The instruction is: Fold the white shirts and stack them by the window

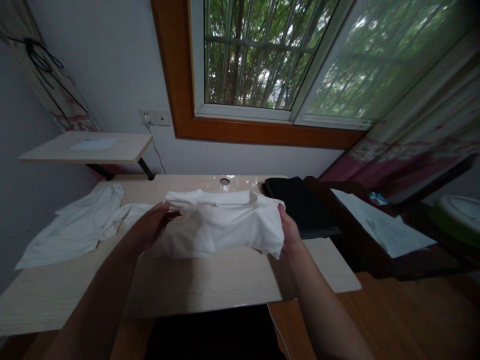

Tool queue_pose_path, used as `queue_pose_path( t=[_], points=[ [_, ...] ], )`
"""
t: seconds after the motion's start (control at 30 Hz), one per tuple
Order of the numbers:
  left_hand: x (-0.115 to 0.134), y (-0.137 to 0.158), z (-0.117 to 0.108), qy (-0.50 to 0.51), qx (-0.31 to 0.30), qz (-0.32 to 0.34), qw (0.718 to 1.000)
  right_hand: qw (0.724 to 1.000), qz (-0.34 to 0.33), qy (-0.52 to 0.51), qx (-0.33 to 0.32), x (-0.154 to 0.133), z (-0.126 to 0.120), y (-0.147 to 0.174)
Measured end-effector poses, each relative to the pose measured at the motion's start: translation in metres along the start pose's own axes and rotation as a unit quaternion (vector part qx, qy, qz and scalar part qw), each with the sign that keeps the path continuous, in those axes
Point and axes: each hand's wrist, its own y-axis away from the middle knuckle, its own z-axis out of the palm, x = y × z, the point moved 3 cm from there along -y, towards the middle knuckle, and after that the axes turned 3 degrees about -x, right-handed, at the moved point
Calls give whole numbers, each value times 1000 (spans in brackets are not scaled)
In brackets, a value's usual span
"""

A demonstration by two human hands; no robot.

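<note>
A folded white shirt point(225, 220) is held between my two hands over the desk, its collar edge toward the window. My left hand point(155, 225) grips the shirt's left end, the fingers partly tucked behind the cloth. At the opposite end, my right hand point(290, 231) is closed on the fabric, with the thumb in front. The lower edge of the shirt hangs loosely near the desk top; whether it touches the wood I cannot tell. More white cloth point(75, 225) lies rumpled on the desk to the left of my left hand.
Dark folded clothes point(300, 205) lie at the desk's right end. A raised shelf point(86, 147) stands at the back left of the light wooden desk point(225, 287). Right of the desk, a white sheet point(382, 225) rests on dark furniture. A window point(270, 60) is behind.
</note>
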Motion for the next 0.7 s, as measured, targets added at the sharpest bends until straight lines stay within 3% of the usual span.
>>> queue_pose_path(
  t=[0.07,0.17,0.3,0.47,0.6,0.7],
  points=[
    [-4,-4,2,-110,-20,54,992,999,38,-26,3,6,5,-4],
    [-16,-6,-2,-295,-30,87,951,995,74,-43,40,20,4,-11],
    [-44,-5,-12,-473,-83,73,874,997,29,-10,68,40,-6,-18],
    [-65,4,-14,-583,-101,116,798,994,-16,101,29,52,-14,-17],
    [-68,5,-6,-603,-101,126,781,976,-26,213,38,49,-20,-14],
    [-66,2,1,-584,-108,106,798,972,-21,233,35,49,-24,-15]
  ],
)
